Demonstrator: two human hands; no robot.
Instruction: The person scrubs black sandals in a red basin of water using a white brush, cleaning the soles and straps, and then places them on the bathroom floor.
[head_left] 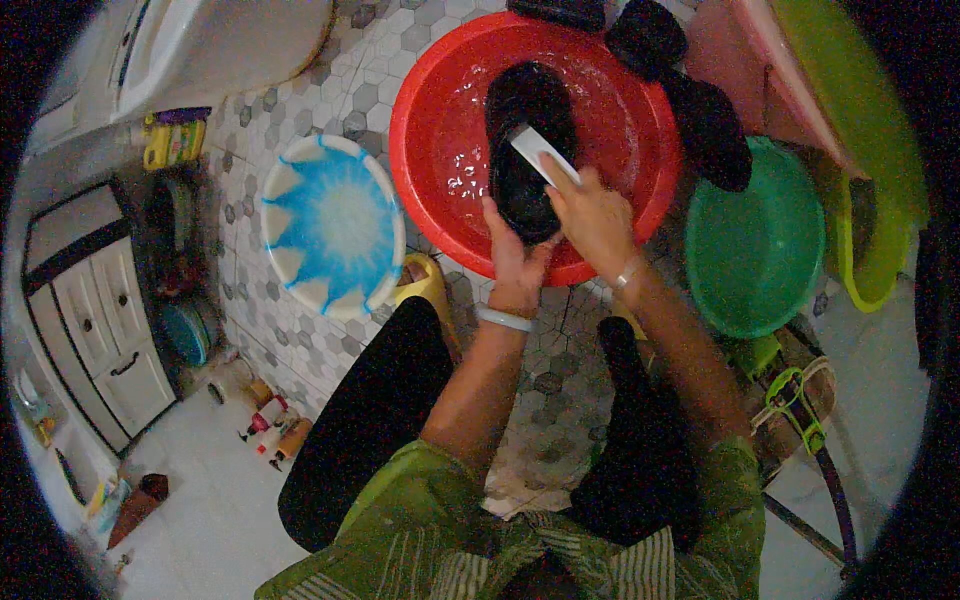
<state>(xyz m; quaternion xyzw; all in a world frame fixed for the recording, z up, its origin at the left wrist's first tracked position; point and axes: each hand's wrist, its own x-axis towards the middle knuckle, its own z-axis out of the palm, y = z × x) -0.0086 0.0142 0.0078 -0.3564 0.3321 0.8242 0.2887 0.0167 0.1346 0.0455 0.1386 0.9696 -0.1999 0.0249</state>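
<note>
Containers first. Red basin (437, 150), wide and round, centred ahead; wet-looking glints inside, depth of liquid not readable. Just to its left, white basin with blue starburst pattern (340, 220), pale at the centre. To its right, green basin (755, 250), round and shaded; contents too dim to tell. Beyond that, at far right, yellow-green tub-like thing (885, 235), apparently standing on edge, near a pink tub-like thing (725, 50).

Specimen: black shoe-like item (528, 90), long, rounded at the far end, dark and slightly glossy. Located within the rim of the red basin, long axis pointing away from the body; contact with the basin floor cannot be told.

Left hand (515, 260): clasping the near end, one digit along the left side, others partly hidden beneath. Right hand (597, 222): fingers clamped on a white-backed brush (540, 152), laid slantwise over the middle of the item. Brush and both hands covering parts of its surface.

Surroundings: at the right rim of the red basin, dark oblong item (710, 130); near the upper right rim, dark rounded item (645, 38). Hexagonal floor tiles (360, 90) below. Small bottles (265, 415) on the floor at lower left, near a white cabinet (100, 320).
</note>
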